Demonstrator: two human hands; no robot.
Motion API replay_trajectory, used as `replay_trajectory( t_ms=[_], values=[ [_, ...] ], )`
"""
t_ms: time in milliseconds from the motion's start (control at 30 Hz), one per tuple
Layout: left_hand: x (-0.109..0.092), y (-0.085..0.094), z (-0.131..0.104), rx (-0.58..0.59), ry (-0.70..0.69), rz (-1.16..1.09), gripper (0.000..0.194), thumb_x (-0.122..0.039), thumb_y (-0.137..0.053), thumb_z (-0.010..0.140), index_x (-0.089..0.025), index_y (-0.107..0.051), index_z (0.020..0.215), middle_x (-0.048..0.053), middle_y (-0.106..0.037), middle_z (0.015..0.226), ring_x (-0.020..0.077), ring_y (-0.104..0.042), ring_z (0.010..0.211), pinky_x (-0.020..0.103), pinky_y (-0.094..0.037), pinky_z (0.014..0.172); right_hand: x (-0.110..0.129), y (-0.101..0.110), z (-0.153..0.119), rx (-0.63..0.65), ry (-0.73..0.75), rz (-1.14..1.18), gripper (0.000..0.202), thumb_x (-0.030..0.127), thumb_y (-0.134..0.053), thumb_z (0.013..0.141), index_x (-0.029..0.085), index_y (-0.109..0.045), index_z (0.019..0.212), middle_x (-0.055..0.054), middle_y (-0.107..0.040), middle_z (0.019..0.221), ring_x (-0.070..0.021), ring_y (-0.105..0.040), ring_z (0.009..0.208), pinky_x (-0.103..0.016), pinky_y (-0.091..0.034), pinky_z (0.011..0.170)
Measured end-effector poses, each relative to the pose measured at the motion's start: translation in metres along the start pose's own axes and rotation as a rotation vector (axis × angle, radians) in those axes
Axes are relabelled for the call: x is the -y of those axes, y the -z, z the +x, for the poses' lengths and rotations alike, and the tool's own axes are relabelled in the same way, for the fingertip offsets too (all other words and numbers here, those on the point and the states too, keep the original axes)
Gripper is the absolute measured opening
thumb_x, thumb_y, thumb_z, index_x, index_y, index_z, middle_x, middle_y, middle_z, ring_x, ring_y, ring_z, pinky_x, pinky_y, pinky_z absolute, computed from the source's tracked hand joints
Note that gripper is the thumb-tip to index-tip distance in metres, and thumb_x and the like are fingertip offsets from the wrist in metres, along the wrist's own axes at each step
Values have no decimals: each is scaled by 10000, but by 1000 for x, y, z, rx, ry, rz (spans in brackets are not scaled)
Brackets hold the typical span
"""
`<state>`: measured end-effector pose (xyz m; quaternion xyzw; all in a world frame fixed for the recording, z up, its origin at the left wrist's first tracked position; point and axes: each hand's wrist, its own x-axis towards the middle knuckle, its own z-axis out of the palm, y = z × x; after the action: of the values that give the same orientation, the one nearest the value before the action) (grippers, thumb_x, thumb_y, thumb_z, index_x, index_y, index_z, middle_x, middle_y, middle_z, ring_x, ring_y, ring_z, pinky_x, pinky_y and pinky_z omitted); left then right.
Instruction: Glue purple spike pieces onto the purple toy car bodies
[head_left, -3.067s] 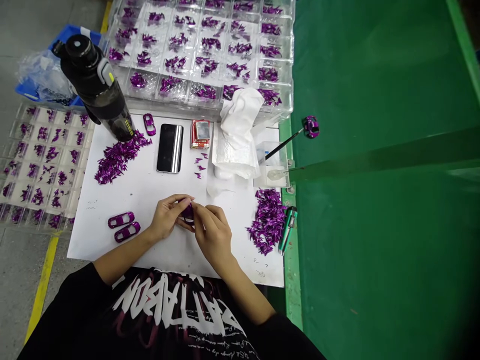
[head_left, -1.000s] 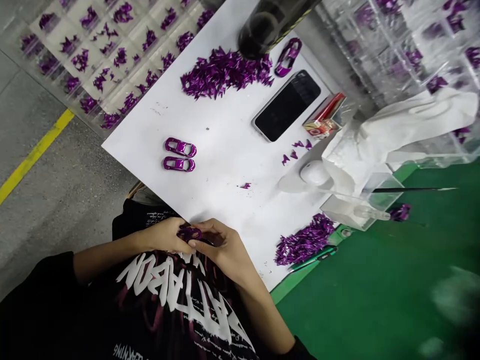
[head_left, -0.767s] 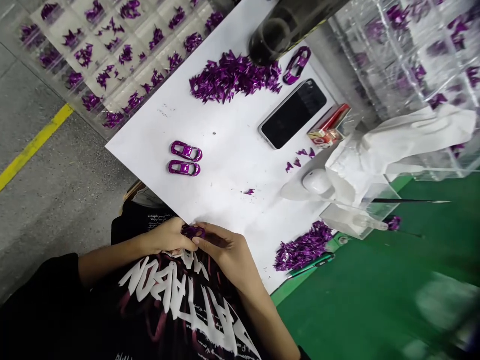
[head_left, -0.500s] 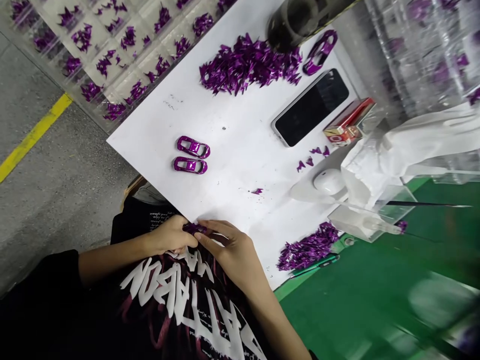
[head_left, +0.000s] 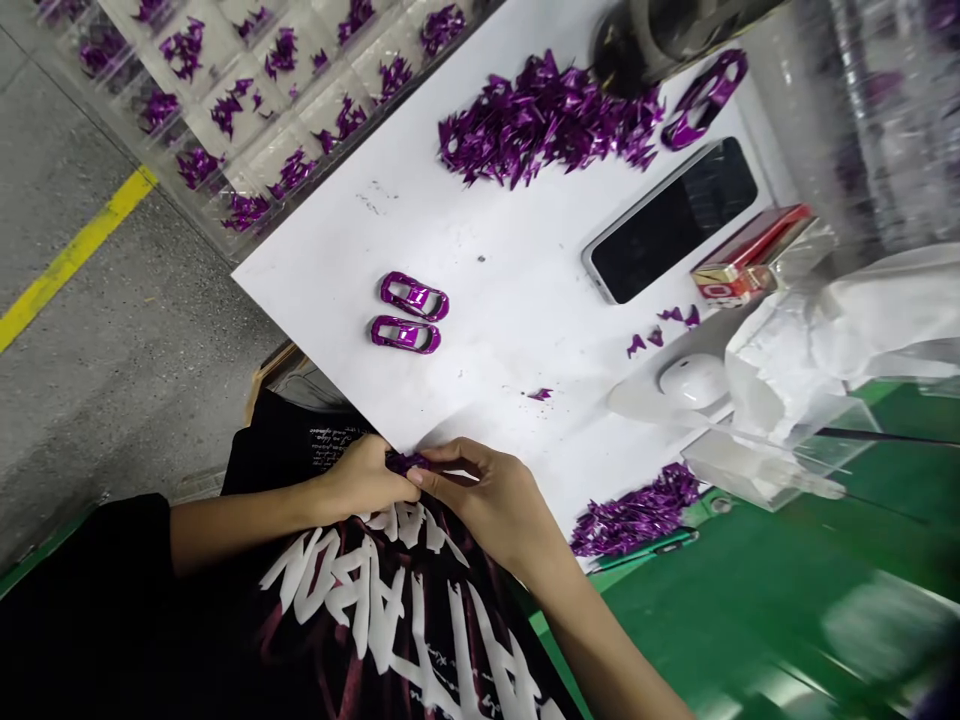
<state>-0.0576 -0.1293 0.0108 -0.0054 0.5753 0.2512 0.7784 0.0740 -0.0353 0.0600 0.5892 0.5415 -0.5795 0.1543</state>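
My left hand (head_left: 365,482) is wrapped round a dark purple piece (head_left: 406,462) at the near corner of the white board. Thumb and fingers of my right hand (head_left: 480,490) pinch the same piece from its other side; its shape is mostly hidden. Two purple car-shaped shells (head_left: 415,297) (head_left: 406,335) lie side by side on the board (head_left: 495,320). A single small purple piece (head_left: 541,394) rests beyond my right hand. Near the board's far edge is a large heap of purple pointed pieces (head_left: 547,125), with another purple shell (head_left: 705,100) beside it.
A divided clear tray (head_left: 300,205) of purple pieces stands at upper left. On the right are a phone (head_left: 671,220), a red box (head_left: 750,255), a white rounded case (head_left: 694,381), white wrapping (head_left: 810,335), a second purple heap (head_left: 637,512) and a green pen (head_left: 652,550).
The view has shifted, so the board and its objects appear farther right. Both hands still hold the purple piece at the board's corner, with little change in their grip.
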Motion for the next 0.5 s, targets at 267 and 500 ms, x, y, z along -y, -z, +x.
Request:
replay_trajectory(
  t_ms=[267,500],
  values=[
    [-5,-11,-1,-19,154,-73,223,1,-619,678,-157,-638,834,-119,-367,415,76,-309,339,211,-222,372,3,6,10,51,-28,-42,296,474,-792,694,206,-784,820,-71,-805,860,-263,-751,833,-372,-593,766],
    [-2,-11,6,7,187,-64,186,-30,-657,691,-141,-655,841,-113,-379,452,68,-328,358,218,-248,396,8,9,18,52,-57,-77,307,495,-810,673,212,-781,787,-68,-806,836,-269,-758,796,-361,-596,709]
  ],
)
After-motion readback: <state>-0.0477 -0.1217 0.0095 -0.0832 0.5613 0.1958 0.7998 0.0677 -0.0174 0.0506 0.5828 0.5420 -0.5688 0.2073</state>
